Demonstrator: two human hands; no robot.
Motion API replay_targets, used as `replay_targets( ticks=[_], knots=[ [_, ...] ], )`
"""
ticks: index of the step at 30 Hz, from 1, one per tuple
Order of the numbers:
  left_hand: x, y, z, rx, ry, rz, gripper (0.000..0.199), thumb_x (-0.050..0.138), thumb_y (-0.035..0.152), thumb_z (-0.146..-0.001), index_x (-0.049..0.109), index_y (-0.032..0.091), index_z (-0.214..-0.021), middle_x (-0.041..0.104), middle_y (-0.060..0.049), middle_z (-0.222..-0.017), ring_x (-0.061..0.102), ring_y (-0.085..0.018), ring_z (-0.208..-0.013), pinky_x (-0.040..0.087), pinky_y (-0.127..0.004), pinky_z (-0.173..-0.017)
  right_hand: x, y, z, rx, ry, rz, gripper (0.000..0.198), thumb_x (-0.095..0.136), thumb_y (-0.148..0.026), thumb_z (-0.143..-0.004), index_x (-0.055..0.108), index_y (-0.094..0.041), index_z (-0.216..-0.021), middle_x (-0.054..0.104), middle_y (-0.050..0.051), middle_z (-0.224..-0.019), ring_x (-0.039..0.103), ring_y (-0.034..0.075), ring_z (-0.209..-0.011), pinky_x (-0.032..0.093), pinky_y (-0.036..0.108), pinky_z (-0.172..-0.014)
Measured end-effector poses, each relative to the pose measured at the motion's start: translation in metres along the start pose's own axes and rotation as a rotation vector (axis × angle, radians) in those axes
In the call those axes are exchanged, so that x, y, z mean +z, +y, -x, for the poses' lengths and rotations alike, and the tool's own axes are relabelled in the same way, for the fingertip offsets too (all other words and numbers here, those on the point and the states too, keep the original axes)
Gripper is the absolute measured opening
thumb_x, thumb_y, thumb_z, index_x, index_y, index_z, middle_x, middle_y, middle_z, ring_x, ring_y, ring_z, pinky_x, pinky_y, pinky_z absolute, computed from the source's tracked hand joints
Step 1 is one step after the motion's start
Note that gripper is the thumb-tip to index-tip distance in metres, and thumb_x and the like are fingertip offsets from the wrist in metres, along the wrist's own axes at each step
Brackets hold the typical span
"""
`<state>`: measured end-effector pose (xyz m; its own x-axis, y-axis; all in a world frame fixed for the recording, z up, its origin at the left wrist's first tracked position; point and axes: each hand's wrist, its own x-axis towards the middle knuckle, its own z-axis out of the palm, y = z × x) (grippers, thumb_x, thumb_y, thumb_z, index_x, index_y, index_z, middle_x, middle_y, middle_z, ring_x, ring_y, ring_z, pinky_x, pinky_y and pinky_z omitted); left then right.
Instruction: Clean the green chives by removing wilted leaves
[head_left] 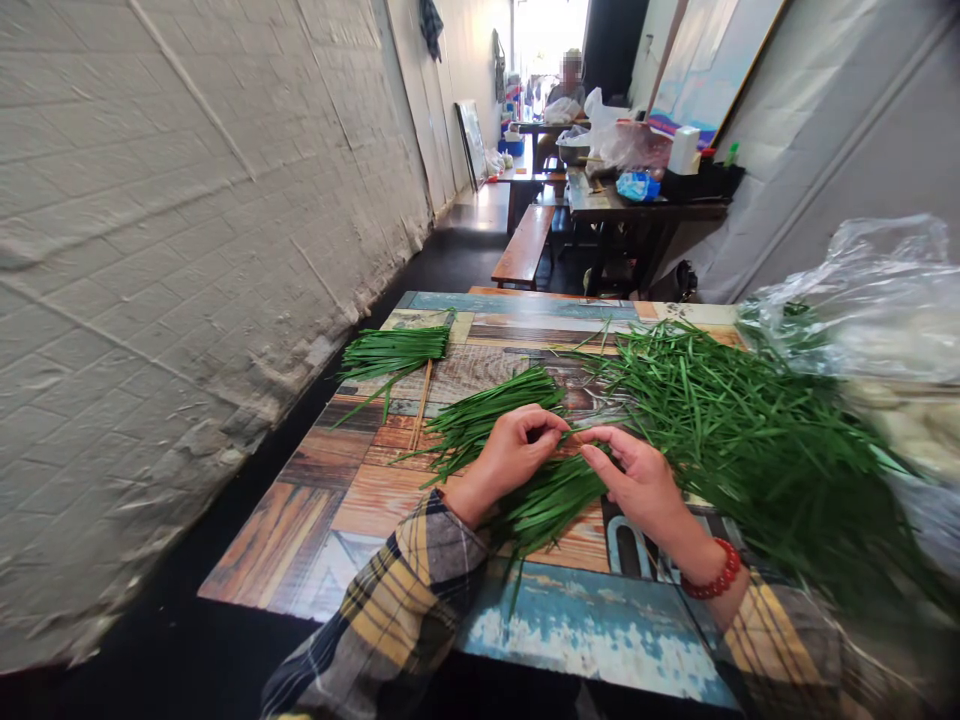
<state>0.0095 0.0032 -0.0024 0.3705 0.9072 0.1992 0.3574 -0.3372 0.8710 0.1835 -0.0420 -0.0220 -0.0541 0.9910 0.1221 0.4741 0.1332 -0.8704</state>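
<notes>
The fingertips of the left hand (517,448) and right hand (639,482) nearly met at frame center, apparently pinching a thin strand (574,439) too small to identify. Aligned green leaves (553,502) lay directly beneath. Left of center, a neat bundle (394,350) lay with its end touching thin brown strips (423,402); this portion appeared complete. At right, a large loose heap (720,400) lay unaligned, indicating that most of the work was outstanding.

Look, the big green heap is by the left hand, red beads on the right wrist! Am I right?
Not quite: the head view shows the big green heap by the right hand. The red beads are on that wrist.
</notes>
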Motion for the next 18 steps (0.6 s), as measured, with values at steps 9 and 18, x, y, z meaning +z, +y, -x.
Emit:
replay_targets(
  ticks=[9,18],
  knots=[
    [0.0004,-0.0025,0.0010,0.051,-0.001,0.024,0.015,0.056,0.011,-0.079,0.071,0.013,-0.081,0.063,-0.002,-0.072,0.055,-0.011,-0.069,0.040,-0.021,-0.064,-0.0006,0.0003,0.0000,-0.002,0.004,0.014,0.031,0.051,-0.040,-0.086,0.068,-0.017,-0.098,0.067,0.004,-0.073,0.062,0.017,-0.067,0.046,0.024,-0.050],
    [0.0005,-0.0017,0.0020,0.120,0.000,-0.061,0.016,0.055,0.010,-0.081,0.070,0.014,-0.081,0.058,-0.002,-0.071,0.053,-0.012,-0.069,0.039,-0.022,-0.063,0.0020,0.0019,-0.0002,0.029,0.011,-0.115,0.044,0.055,-0.040,-0.085,0.052,-0.017,-0.122,0.071,0.005,-0.084,0.056,0.012,-0.051,0.043,0.023,-0.045]
  ],
)
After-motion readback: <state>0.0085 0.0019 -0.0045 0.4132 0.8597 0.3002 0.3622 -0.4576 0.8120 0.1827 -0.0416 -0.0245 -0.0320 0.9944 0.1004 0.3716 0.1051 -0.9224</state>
